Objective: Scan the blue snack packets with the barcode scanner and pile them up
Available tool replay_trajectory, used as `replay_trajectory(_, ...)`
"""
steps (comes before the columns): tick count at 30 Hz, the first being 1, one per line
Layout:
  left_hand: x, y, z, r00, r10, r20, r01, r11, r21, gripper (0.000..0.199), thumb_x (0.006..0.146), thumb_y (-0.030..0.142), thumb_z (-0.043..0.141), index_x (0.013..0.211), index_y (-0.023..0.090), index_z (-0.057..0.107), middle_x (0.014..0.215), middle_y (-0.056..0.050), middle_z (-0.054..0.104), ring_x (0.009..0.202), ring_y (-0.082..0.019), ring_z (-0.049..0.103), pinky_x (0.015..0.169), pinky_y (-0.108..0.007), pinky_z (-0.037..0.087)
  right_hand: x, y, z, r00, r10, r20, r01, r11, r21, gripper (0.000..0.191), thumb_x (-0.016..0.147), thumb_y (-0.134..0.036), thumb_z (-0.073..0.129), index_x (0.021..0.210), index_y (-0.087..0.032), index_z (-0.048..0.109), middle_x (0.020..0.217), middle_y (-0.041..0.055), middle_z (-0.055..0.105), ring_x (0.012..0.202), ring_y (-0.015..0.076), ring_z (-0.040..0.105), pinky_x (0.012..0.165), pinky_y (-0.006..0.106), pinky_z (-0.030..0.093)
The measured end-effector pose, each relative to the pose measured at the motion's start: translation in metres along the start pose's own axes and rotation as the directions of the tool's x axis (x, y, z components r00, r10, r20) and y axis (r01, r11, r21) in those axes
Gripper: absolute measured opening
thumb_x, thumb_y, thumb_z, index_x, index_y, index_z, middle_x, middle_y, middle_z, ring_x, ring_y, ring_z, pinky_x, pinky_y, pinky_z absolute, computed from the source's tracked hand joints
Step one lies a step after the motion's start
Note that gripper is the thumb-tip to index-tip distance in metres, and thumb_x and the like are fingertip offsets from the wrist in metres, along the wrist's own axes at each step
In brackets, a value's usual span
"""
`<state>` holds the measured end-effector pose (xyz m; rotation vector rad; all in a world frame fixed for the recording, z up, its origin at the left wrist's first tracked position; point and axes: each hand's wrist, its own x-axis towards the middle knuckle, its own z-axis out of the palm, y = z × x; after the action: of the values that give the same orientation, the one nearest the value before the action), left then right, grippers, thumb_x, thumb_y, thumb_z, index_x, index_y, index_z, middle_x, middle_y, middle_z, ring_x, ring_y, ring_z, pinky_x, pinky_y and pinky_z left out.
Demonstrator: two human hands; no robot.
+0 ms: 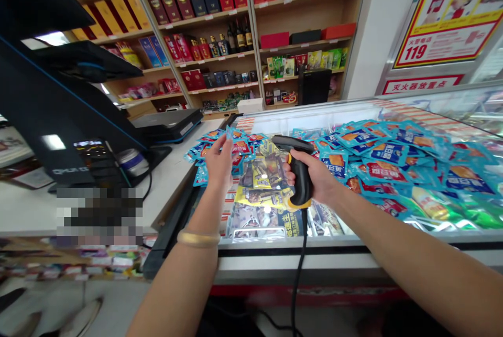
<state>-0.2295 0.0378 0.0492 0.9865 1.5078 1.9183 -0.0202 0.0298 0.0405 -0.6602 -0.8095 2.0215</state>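
My right hand [314, 174] is wrapped round the handle of a black and yellow barcode scanner [301, 177], whose head points left and whose cable hangs down in front of the freezer. To the left, my left hand [220, 161] is raised with its fingertips together at the edge of a small blue packet [229, 135]. Behind that hand lies a small pile of blue snack packets [240, 147]. A larger heap of similar packets [387, 153] covers the glass on the right. Yellow and dark packages [259, 196] show between my hands.
A white-framed freezer [334, 261] stands in front of me. On the left counter [173, 180] are a dark checkout terminal [58, 111] and a scale [168, 119]. Shelves [216, 56] of boxes and bottles line the back.
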Motion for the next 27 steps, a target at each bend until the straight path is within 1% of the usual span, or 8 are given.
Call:
replay_trajectory(1, -0.002, 0.002, 0.002, 0.991, -0.121, 0.056, 0.129, 0.977, -0.172, 0.019, 0.080, 0.033, 0.059, 0.092, 0.021, 0.064, 0.092, -0.003, 0.068, 0.093, -0.020, 0.065, 0.086, -0.037, 0.054, 0.000, 0.000, 0.000, 1.000, 0.005, 0.020, -0.005, 1.000, -0.003, 0.021, 0.079, -0.034, 0.066, 0.072, -0.017, 0.056, 0.060, -0.0014, 0.053, 0.046, 0.0075, 0.046, 0.042, 0.019, 0.042)
replay_trajectory(3, -0.007, 0.006, 0.006, 0.934, -0.282, 0.218, 0.346, 0.865, -0.364, 0.017, 0.083, 0.034, 0.056, 0.088, 0.019, 0.062, 0.084, -0.003, 0.069, 0.086, -0.019, 0.066, 0.082, -0.039, 0.056, -0.002, 0.001, 0.000, 0.998, 0.027, 0.056, -0.026, 1.000, -0.012, 0.021, 0.079, -0.034, 0.065, 0.073, -0.016, 0.057, 0.062, -0.0013, 0.054, 0.046, 0.0073, 0.047, 0.043, 0.018, 0.042)
replay_trajectory(6, -0.015, 0.010, 0.012, 0.868, -0.348, 0.356, 0.480, 0.772, -0.417, 0.021, 0.088, 0.031, 0.049, 0.087, 0.016, 0.062, 0.081, -0.005, 0.069, 0.078, -0.018, 0.066, 0.083, -0.041, 0.056, -0.005, 0.000, 0.003, 0.995, 0.072, 0.070, -0.069, 0.997, -0.040, 0.020, 0.081, -0.034, 0.062, 0.074, -0.016, 0.058, 0.061, -0.0013, 0.054, 0.046, 0.0072, 0.047, 0.043, 0.018, 0.042)
replay_trajectory(10, -0.019, 0.008, 0.016, 0.849, -0.357, 0.391, 0.505, 0.766, -0.397, 0.021, 0.088, 0.031, 0.049, 0.087, 0.015, 0.063, 0.080, -0.005, 0.069, 0.075, -0.017, 0.066, 0.085, -0.041, 0.055, -0.007, 0.000, 0.005, 0.993, 0.099, 0.066, -0.094, 0.993, -0.071, 0.020, 0.081, -0.034, 0.063, 0.074, -0.016, 0.058, 0.060, -0.0021, 0.053, 0.044, 0.0072, 0.047, 0.042, 0.019, 0.043)
replay_trajectory(14, -0.017, 0.004, 0.016, 0.866, -0.335, 0.370, 0.473, 0.789, -0.392, 0.015, 0.084, 0.032, 0.055, 0.085, 0.018, 0.062, 0.080, -0.003, 0.068, 0.076, -0.017, 0.066, 0.084, -0.038, 0.055, -0.006, 0.003, 0.004, 0.988, 0.127, 0.091, -0.117, 0.988, -0.105, 0.021, 0.078, -0.035, 0.067, 0.073, -0.016, 0.058, 0.060, -0.0016, 0.054, 0.044, 0.0071, 0.047, 0.041, 0.018, 0.042)
replay_trajectory(20, -0.014, 0.001, 0.016, 0.869, -0.340, 0.360, 0.470, 0.794, -0.386, 0.016, 0.086, 0.030, 0.052, 0.086, 0.017, 0.062, 0.076, -0.002, 0.068, 0.068, -0.015, 0.064, 0.071, -0.032, 0.055, -0.006, 0.006, 0.004, 0.982, 0.170, 0.088, -0.151, 0.970, -0.193, 0.022, 0.081, -0.035, 0.066, 0.074, -0.015, 0.059, 0.060, -0.0012, 0.055, 0.044, 0.0068, 0.048, 0.041, 0.018, 0.042)
replay_trajectory(24, -0.015, 0.003, 0.017, 0.882, -0.357, 0.309, 0.459, 0.801, -0.385, 0.015, 0.086, 0.030, 0.052, 0.085, 0.018, 0.061, 0.076, -0.002, 0.068, 0.072, -0.016, 0.065, 0.071, -0.031, 0.054, -0.005, 0.007, 0.002, 0.983, 0.156, 0.098, -0.132, 0.968, -0.213, 0.023, 0.079, -0.035, 0.067, 0.073, -0.016, 0.058, 0.061, -0.0011, 0.056, 0.044, 0.0070, 0.049, 0.041, 0.019, 0.043)
replay_trajectory(27, -0.015, 0.002, 0.017, 0.884, -0.349, 0.311, 0.450, 0.814, -0.367, 0.015, 0.083, 0.032, 0.056, 0.084, 0.017, 0.061, 0.075, -0.002, 0.067, 0.070, -0.016, 0.065, 0.072, -0.033, 0.055, -0.004, 0.008, 0.001, 0.981, 0.164, 0.102, -0.142, 0.971, -0.191, 0.021, 0.079, -0.035, 0.067, 0.074, -0.016, 0.058, 0.061, -0.0012, 0.057, 0.045, 0.0073, 0.048, 0.042, 0.019, 0.043)
